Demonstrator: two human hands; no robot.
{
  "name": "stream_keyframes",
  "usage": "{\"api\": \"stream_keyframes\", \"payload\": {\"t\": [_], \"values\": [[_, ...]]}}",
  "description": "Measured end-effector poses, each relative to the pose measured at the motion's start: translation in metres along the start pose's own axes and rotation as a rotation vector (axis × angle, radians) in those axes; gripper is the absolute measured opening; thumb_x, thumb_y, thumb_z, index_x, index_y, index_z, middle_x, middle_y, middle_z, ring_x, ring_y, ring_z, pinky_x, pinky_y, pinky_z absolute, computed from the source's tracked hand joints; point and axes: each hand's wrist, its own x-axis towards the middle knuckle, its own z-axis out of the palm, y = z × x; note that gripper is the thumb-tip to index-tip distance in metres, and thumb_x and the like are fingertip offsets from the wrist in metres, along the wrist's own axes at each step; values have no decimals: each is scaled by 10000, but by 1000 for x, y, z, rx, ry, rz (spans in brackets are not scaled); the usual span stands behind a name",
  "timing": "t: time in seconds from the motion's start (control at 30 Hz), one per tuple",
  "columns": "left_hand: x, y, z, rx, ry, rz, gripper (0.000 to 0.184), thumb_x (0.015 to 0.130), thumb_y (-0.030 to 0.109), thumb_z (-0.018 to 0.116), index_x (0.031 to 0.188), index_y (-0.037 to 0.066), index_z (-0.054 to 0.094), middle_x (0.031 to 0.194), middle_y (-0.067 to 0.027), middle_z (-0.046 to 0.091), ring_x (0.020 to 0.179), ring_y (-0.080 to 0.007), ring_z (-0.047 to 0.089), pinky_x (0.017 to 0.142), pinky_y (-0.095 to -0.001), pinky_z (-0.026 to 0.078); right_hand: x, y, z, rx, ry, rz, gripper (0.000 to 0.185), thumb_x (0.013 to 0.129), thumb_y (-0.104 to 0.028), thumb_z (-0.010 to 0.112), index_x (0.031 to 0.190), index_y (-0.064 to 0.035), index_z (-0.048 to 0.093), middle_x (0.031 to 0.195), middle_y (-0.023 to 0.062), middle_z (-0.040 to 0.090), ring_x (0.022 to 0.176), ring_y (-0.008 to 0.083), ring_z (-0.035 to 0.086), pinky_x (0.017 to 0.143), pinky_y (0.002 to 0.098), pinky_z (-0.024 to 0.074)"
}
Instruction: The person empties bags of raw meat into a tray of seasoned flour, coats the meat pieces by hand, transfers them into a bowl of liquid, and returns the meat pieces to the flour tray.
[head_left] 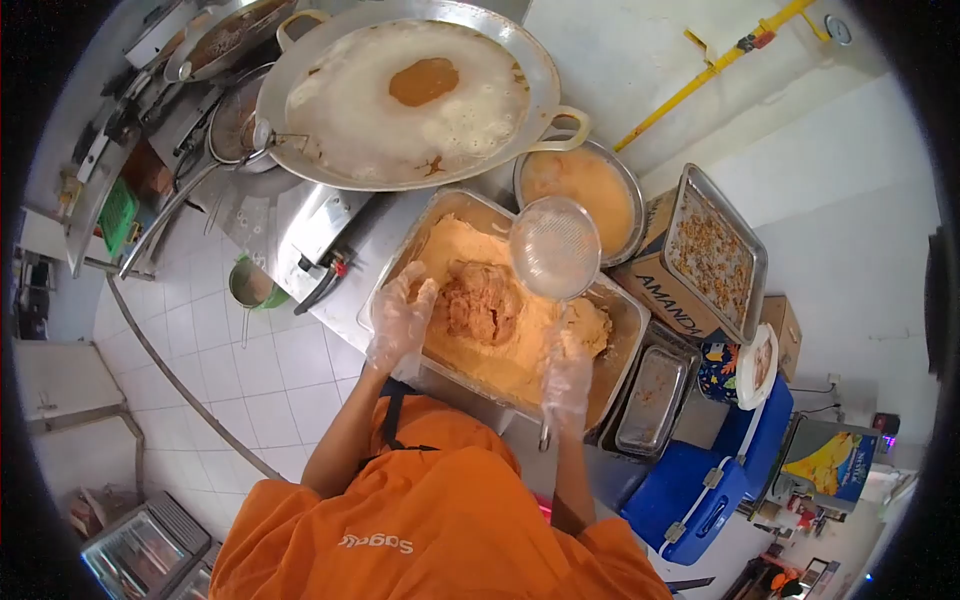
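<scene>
A large metal tray (632, 335) of orange-tinted flour (462, 238) lies before me. In its middle rests a moist, reddish-brown heap of battered pieces, possibly meat (480, 303). My left hand (402, 318), in a clear plastic glove dusted with flour, is at the tray's left side, fingers apart and holding nothing. My right hand (567, 378), gloved too, is closed around the handle of a round mesh strainer (555, 248) at the tray's right side. The handle's end sticks out below that hand. A flour-coated lump (590, 328) sits beside the right fingers.
Behind the tray stands a wide pan (540, 75) of foamy liquid, with a bowl of orange batter (585, 190) to its right. Farther right are a tray of brown crumbs (712, 255) on a cardboard box (660, 285), a small metal tray (652, 400) and a blue cooler (690, 490).
</scene>
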Motion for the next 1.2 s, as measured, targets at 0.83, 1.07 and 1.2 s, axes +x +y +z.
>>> {"api": "stream_keyframes", "payload": {"t": [0.83, 1.07, 1.2], "values": [[87, 99, 184, 737, -499, 810, 353, 947, 137, 540, 1232, -55, 621, 869, -193, 716, 832, -285, 729, 719, -395, 586, 207, -119, -58, -2144, -738, -216, 143, 911, -143, 668, 831, -116, 783, 927, 91, 755, 835, 222, 725, 722, 338, 569], [94, 116, 174, 759, -602, 846, 403, 945, 158, 547, 1270, -76, 584, 899, -176, 709, 840, -280, 717, 738, -396, 576, 265, -38, -99, -1495, -531, -196, 167, 942, -177, 650, 832, -90, 741, 857, 83, 716, 764, 209, 681, 662, 357, 534], [92, 122, 174, 696, -573, 855, 396, 965, 194, 547, 1250, -75, 601, 887, -169, 715, 830, -286, 720, 746, -399, 573, 300, -6, -97, -1195, -496, -254, 192, 960, -196, 639, 832, -76, 716, 816, 78, 693, 723, 201, 656, 628, 368, 514]]}}
